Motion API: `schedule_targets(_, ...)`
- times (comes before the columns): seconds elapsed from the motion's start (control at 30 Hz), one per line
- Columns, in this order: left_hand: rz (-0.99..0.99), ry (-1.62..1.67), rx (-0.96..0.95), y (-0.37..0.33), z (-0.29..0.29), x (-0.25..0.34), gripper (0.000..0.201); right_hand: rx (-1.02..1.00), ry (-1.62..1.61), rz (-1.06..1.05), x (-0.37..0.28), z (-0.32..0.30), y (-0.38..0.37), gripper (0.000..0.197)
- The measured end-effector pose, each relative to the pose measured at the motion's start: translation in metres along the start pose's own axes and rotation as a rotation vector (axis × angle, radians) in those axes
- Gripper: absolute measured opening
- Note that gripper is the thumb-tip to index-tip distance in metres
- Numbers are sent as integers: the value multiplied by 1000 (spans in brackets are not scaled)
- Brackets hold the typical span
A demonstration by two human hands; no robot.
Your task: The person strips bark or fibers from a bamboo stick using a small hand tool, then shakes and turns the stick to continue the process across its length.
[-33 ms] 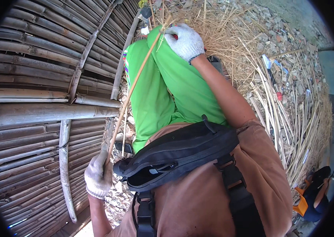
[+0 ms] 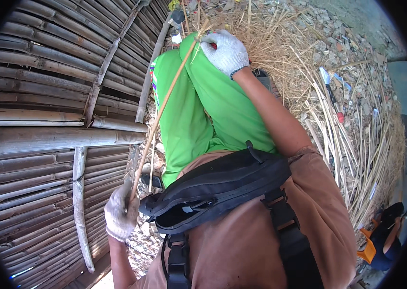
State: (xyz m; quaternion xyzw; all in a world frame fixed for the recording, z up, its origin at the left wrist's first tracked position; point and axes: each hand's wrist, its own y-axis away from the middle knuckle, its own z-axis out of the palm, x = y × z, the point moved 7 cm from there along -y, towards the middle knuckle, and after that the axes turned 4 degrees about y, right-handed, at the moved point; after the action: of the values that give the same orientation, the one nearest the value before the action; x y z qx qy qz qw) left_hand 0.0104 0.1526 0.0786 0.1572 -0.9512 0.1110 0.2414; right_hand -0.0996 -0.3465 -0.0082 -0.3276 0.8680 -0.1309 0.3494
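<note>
A long, thin bamboo strip [image 2: 166, 103] slants across my lap, from near my left hip up past my knees. Its lower end is in my left hand [image 2: 120, 212], which wears a white knit glove and has its fingers wrapped round it. My right hand [image 2: 226, 52], also gloved, rests over the right knee of my green trousers [image 2: 230, 106], closed beside the strip's far end. A small red bit shows within its curled fingers; what it belongs to is hidden. Thin pale slivers [image 2: 195, 50] hang off the strip near that hand.
A bamboo slat wall [image 2: 35, 137] stands close on my left. To the right lie straw-like shavings [image 2: 280, 48], a pile of split bamboo strips [image 2: 357, 168] and rubble [image 2: 352, 101]. A black bag [image 2: 218, 185] hangs across my front. An orange-and-dark object [image 2: 368, 248] sits far right.
</note>
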Motion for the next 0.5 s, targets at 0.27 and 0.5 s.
schedule_targets(0.27,-704,605,-241,8,8,-48,27,39,-8,11,-4,2,4,22)
schedule_targets(0.5,-722,642,-260,1,16,-42,27,66,-8,2,4,4,4,23)
